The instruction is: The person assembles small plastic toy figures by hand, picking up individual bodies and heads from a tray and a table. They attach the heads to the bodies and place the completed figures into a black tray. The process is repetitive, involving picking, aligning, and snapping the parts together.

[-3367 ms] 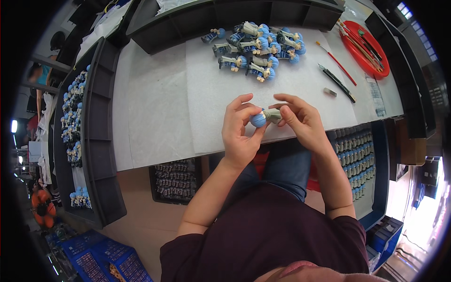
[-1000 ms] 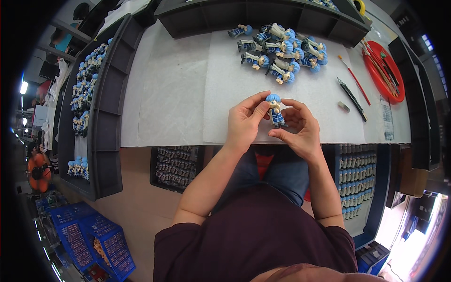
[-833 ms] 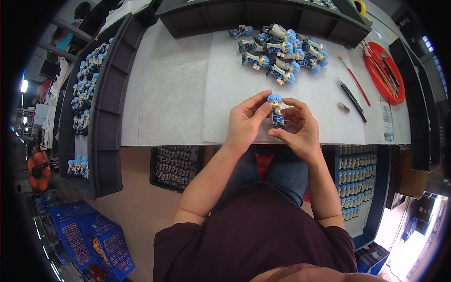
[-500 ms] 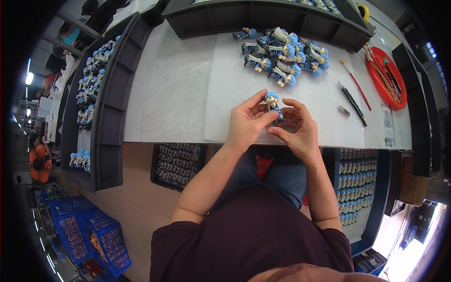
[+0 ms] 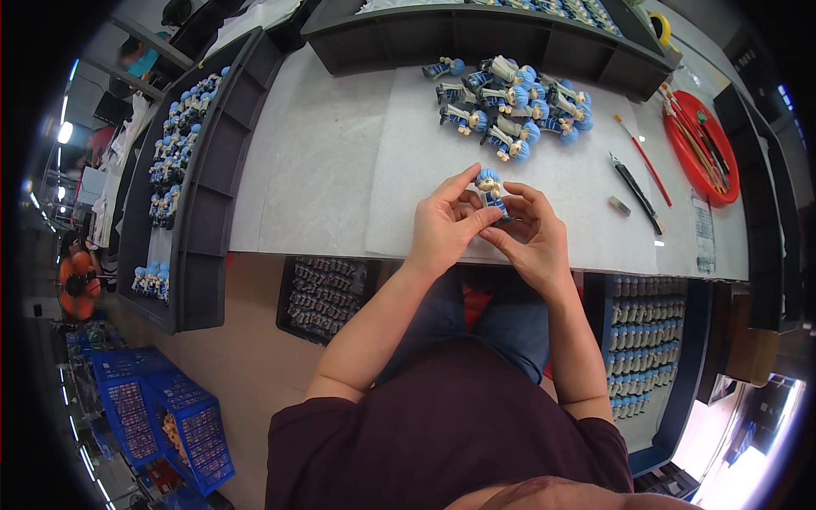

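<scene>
A small figurine (image 5: 490, 189) with light blue hair and a blue outfit stands upright between my hands, just above the near part of the table. My left hand (image 5: 446, 223) is closed on its body, thumb across the front and fingers behind. At its base my right hand (image 5: 535, 234) closes in, with the thumb by the left thumb and the fingers curled round the feet. Part of the figurine's lower end is hidden by my fingers. Beyond my hands lies a loose pile of similar figurines (image 5: 518, 98), mostly on their sides.
A grey tray (image 5: 476, 38) stands behind the pile, another grey tray (image 5: 200, 246) at left holds figurines. On the right are a red brush dish (image 5: 733, 189), a red-handled brush (image 5: 653, 166), a black pen-like tool (image 5: 637, 194) and a grey block (image 5: 619, 206). A blue tray (image 5: 690, 374) sits below.
My right hand has closed in on the figurine's base, its thumb now beside the left thumb. The left hand keeps its hold, and the figurine sits slightly more upright.
</scene>
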A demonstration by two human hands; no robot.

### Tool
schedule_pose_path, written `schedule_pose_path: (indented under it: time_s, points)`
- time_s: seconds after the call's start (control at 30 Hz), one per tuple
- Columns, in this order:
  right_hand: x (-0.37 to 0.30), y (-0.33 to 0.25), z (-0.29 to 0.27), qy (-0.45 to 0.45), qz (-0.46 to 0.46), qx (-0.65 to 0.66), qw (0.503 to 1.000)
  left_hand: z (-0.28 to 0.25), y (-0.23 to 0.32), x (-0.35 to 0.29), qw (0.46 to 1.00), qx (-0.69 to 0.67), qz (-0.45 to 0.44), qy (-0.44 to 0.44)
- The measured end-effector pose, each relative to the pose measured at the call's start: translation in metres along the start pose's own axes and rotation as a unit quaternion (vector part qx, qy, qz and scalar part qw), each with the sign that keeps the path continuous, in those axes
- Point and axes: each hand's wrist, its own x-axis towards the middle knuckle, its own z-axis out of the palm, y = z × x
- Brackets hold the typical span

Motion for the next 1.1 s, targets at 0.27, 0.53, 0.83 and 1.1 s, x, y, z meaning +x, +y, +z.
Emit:
schedule_pose_path:
  time_s: [0.27,0.53,0.83,1.1]
  points:
    - [-0.003,0.000,0.002,0.031,-0.025,-0.015,0.999,-0.002,0.002,-0.002,0.999,-0.026,0.009,-0.040]
    - [-0.002,0.011,0.004,0.086,-0.092,-0.039,0.991,-0.003,0.002,0.004,1.000,-0.027,-0.009,0.007]
    - [0.000,0.006,0.003,0.114,-0.132,-0.089,0.981,-0.007,0.007,0.004,0.992,-0.124,-0.014,-0.030]
    - [-0.002,0.013,-0.005,0.113,-0.165,-0.043,0.979,-0.006,0.003,0.005,0.994,-0.103,-0.003,-0.039]
